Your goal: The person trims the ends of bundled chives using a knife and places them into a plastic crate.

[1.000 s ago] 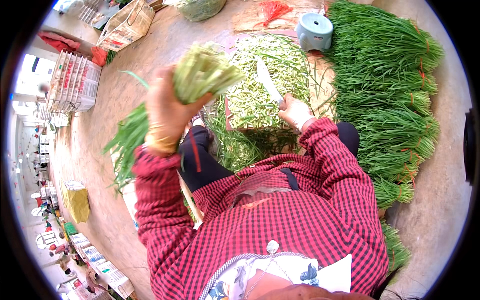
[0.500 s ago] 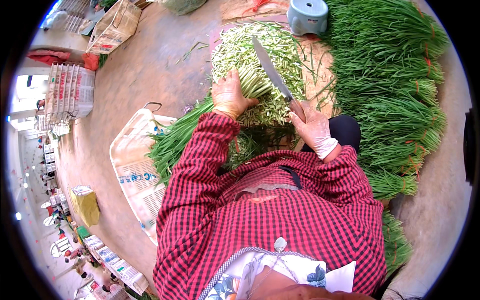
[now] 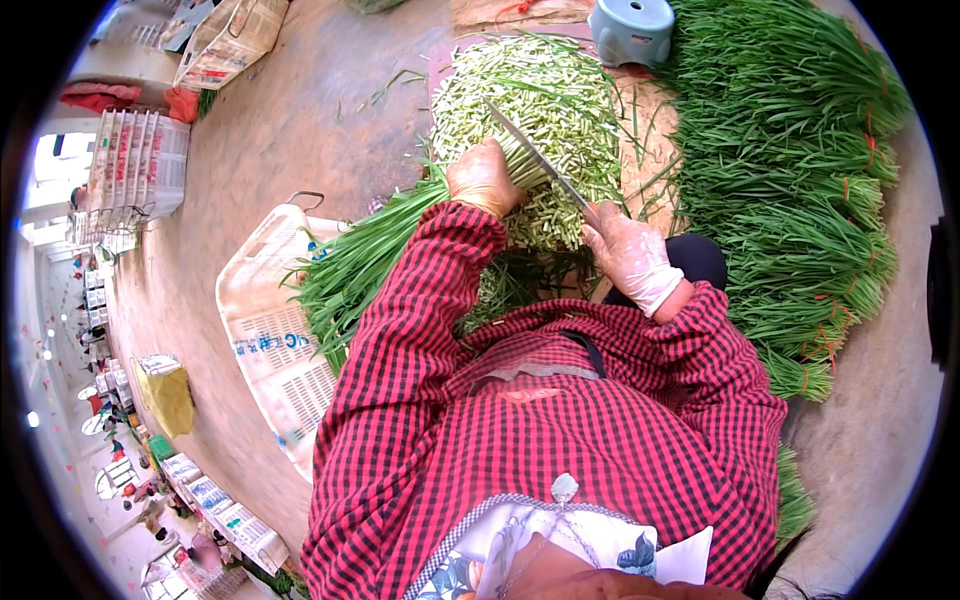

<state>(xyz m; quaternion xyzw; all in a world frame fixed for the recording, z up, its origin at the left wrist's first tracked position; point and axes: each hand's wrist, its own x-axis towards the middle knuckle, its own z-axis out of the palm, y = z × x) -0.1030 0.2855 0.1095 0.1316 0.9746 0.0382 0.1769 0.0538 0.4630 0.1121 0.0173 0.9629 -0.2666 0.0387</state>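
While clenching the long green leafy bundle (image 3: pixel 390 238), left of the frame's upper centre, in the left hand (image 3: pixel 482 177), with the right hand (image 3: pixel 632 252) wrapped around the brown-handled steel knife (image 3: pixel 540 155), keep that grip clear and slice straight across the pale stems (image 3: pixel 522 160).

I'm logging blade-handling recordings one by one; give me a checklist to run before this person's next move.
1. Right hand holds the knife by its handle: ok.
2. Left hand grips the green bundle: ok.
3. Left hand apart from blade: ok, though close.
4. Blade touching stalks: cannot tell.
5. Board free of loose pieces: not ok; cut pieces lie heaped.
6. Stool apart from blade: ok.
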